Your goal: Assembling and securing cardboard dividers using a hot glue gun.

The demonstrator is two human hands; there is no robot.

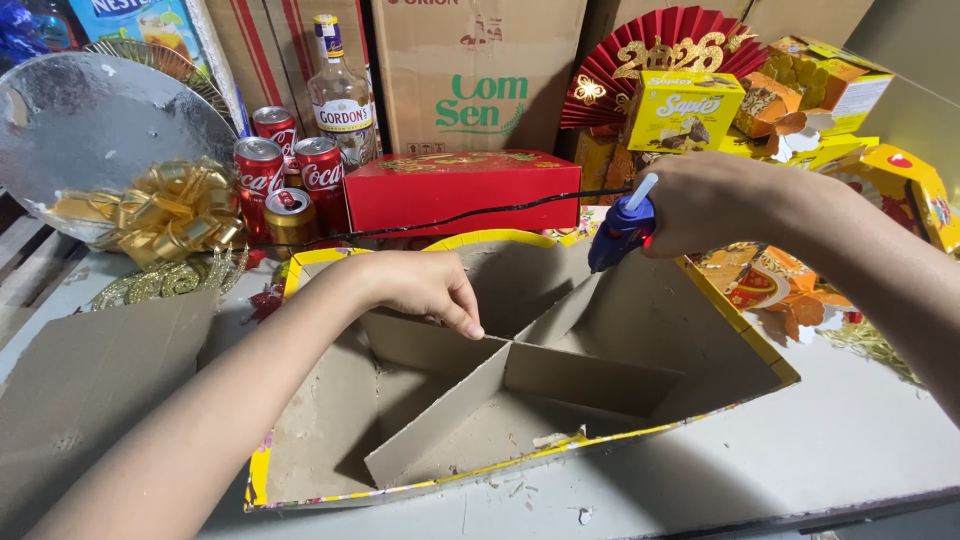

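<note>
My left fingers [462, 318] pinch the top edge of a cardboard divider [440, 345] inside the yellow-rimmed box [740, 330] on the bench [850, 430]. My right hand [700, 205] grips a blue glue gun [620, 232] above the box's far wall.

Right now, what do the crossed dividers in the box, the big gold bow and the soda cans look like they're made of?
Dividers: plain grey-brown cardboard, matte, with raw cut edges. Gold bow: probably metallic foil ribbon, given its shiny creased loops. Soda cans: likely aluminium, glossy red print with bare silver rims.
</note>
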